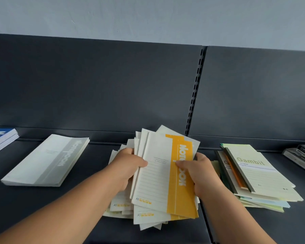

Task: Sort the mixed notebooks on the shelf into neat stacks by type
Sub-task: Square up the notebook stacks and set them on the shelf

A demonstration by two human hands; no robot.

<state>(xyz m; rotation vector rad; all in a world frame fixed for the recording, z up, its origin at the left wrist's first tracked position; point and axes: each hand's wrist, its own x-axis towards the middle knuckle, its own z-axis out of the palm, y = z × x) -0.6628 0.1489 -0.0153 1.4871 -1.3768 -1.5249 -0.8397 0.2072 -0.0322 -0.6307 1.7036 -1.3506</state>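
A loose, fanned bundle of yellow-and-white notebooks (158, 184) is held at the middle of the dark shelf (88, 208). My left hand (128, 166) grips its left edge, thumb on the top cover. My right hand (199, 173) grips the right edge, thumb on the yellow band. More of the same notebooks (118, 205) lie beneath, askew. A neat stack of grey-and-white notebooks (46, 161) lies to the left. A blue-and-white stack (0, 140) sits at the far left edge. An untidy pile of pale green Gambit notebooks (257, 175) lies to the right.
Dark boxed items (303, 157) sit at the far right edge of the shelf. The shelf's dark back panel (113, 88) rises behind everything, with a slotted upright (195, 92) between two panels. A seam in the shelf runs down near my right forearm.
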